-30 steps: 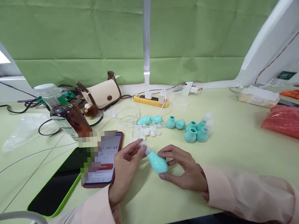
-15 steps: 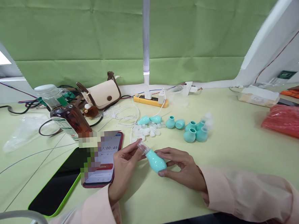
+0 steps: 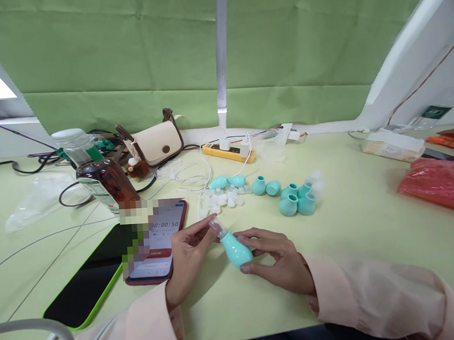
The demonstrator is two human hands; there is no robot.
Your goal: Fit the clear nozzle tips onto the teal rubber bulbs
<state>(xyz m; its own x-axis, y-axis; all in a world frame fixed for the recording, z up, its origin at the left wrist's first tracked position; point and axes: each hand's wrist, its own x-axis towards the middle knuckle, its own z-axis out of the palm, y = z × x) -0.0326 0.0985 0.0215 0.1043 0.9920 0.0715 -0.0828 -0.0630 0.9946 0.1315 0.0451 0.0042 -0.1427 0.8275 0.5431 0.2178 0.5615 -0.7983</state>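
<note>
Between my hands, above the table, is a glossy turquoise rubber bulb (image 3: pixel 237 250), tilted with its neck up and to the left. A clear plastic nozzle (image 3: pixel 217 227) sits at its neck. The thumb and fingers of my left hand (image 3: pixel 193 249) are closed on the nozzle. My right hand (image 3: pixel 276 256) grips the round end of the bulb between thumb and fingers. Beyond them lie several loose turquoise bulbs (image 3: pixel 288 205), some standing with open necks up. A pile of small translucent white pieces (image 3: pixel 223 198) lies left of these.
To the left are a phone showing a timer (image 3: pixel 164 245), a dark phone in a green case (image 3: pixel 91 278) and a brown bottle (image 3: pixel 104 180). At the back stand a cream handbag (image 3: pixel 154 143) and a yellow power strip (image 3: pixel 229 154) with white cables. A red package (image 3: pixel 435 185) lies right.
The bulb and nozzle have shifted slightly downward in my hands. Both hands keep their grip. The phone timer moved from 49 to 50.
</note>
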